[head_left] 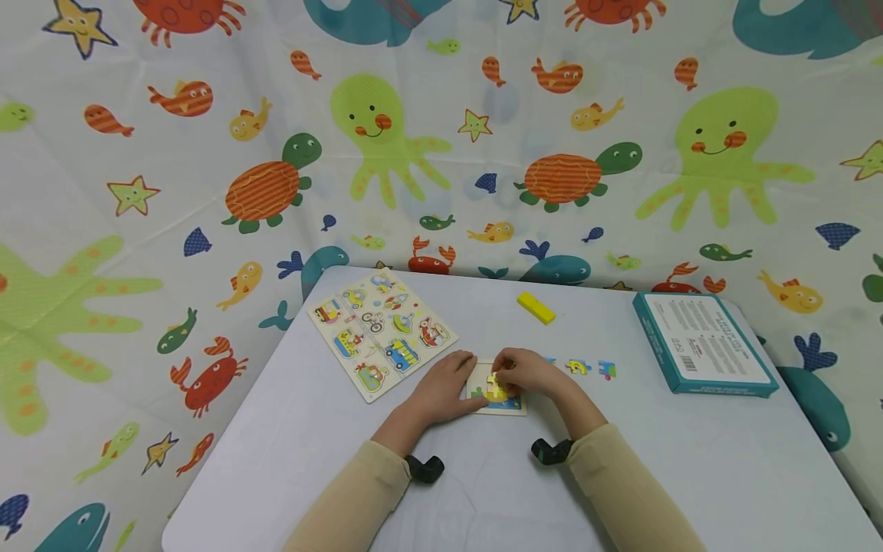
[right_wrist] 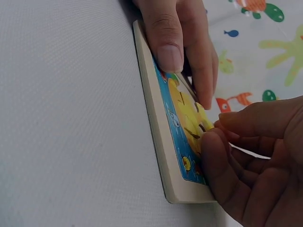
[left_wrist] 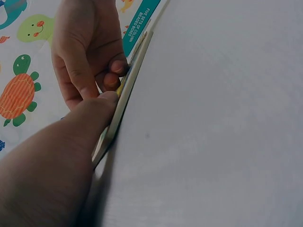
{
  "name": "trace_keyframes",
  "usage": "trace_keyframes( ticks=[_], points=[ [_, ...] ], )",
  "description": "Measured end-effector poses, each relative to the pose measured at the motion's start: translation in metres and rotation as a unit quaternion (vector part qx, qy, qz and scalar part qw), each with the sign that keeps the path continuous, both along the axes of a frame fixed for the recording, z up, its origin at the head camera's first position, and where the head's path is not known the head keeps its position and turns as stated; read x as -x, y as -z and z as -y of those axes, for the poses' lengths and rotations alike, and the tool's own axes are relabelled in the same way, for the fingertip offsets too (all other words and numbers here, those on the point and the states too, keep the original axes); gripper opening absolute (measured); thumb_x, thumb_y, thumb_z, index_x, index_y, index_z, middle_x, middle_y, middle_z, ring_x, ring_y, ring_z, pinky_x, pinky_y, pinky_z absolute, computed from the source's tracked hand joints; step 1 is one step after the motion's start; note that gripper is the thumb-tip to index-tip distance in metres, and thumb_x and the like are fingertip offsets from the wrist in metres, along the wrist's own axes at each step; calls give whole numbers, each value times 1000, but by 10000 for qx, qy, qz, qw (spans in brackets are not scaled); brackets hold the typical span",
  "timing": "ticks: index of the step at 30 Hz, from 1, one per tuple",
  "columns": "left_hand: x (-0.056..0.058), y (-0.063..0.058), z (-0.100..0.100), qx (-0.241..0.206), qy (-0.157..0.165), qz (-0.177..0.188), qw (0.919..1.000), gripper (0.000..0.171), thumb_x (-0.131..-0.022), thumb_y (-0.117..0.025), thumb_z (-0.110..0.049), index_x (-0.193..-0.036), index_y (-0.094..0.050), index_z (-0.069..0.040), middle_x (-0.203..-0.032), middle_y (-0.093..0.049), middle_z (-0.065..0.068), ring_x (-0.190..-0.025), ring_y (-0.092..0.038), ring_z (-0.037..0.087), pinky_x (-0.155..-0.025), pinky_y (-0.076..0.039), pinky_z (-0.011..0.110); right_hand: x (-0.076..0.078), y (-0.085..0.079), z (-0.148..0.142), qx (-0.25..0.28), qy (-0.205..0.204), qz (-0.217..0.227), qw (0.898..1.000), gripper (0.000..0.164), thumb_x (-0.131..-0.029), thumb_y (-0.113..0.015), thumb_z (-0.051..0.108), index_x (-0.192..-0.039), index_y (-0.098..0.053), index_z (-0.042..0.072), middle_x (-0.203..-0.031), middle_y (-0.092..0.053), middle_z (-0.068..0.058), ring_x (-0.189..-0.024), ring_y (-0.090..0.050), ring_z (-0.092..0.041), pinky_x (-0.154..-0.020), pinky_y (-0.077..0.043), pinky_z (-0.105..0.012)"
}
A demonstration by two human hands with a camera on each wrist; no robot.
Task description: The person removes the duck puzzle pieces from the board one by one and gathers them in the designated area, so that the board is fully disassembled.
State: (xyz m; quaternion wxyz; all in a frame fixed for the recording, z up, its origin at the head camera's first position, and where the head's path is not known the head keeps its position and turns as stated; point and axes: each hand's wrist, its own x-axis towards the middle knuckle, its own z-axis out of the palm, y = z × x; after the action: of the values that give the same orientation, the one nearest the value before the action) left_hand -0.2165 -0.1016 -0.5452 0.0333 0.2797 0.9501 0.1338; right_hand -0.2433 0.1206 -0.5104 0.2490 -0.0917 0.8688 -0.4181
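Observation:
A small wooden jigsaw board (head_left: 510, 412) with a blue and yellow picture lies on the table between both hands. My left hand (head_left: 441, 391) rests at its left side, thumb pressing on the board and the other fingers extended along the far side. Over the middle of the picture, my right hand (head_left: 527, 372) pinches a yellow puzzle piece (right_wrist: 204, 116) between thumb and fingertips. The piece is tilted and overlaps the picture. In the right wrist view the board's thick pale rim (right_wrist: 158, 146) shows, with the left thumb (right_wrist: 169, 56) on its upper part.
Loose puzzle pieces (head_left: 578, 367) lie right of the board, partly behind the right hand. A larger vehicle puzzle board (head_left: 372, 345) sits at the back left. A yellow block (head_left: 536, 307) lies at the back; a teal box (head_left: 704, 341) is at the right.

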Motion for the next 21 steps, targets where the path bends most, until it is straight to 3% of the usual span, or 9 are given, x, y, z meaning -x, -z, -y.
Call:
trace_keyframes(
  ticks=[9, 15, 21],
  points=[
    [1, 3, 0, -53, -6, -101, 9999, 90, -90, -49, -72, -155, -34, -12, -157, -35, 4, -147, -32, 21, -121, -31, 39, 0, 3, -1, 161, 11, -71, 9998, 8, -93, -63, 15, -101, -62, 13, -87, -61, -7, -67, -60, -19, -61, -54, -28],
    [-1, 5, -4, -89, -154, -258, 9995, 81, -94, -47, -66, -153, -38, -12, -155, -39, 5, -145, -36, 21, -120, -33, 39, 1, 5, 0, 156, 25, -127, 9998, 6, -95, -62, 14, -101, -62, 12, -86, -61, -7, -66, -61, -18, -60, -55, -28],
    [-4, 0, -9, -219, -317, -341, 9987, 77, -93, -55, -60, -149, -43, -9, -151, -44, 7, -143, -39, 24, -118, -35, 40, 2, 3, 1, 95, 23, -161, 9998, 6, -96, -60, 12, -102, -63, 12, -87, -61, -7, -66, -60, -18, -59, -55, -27]
  ],
)
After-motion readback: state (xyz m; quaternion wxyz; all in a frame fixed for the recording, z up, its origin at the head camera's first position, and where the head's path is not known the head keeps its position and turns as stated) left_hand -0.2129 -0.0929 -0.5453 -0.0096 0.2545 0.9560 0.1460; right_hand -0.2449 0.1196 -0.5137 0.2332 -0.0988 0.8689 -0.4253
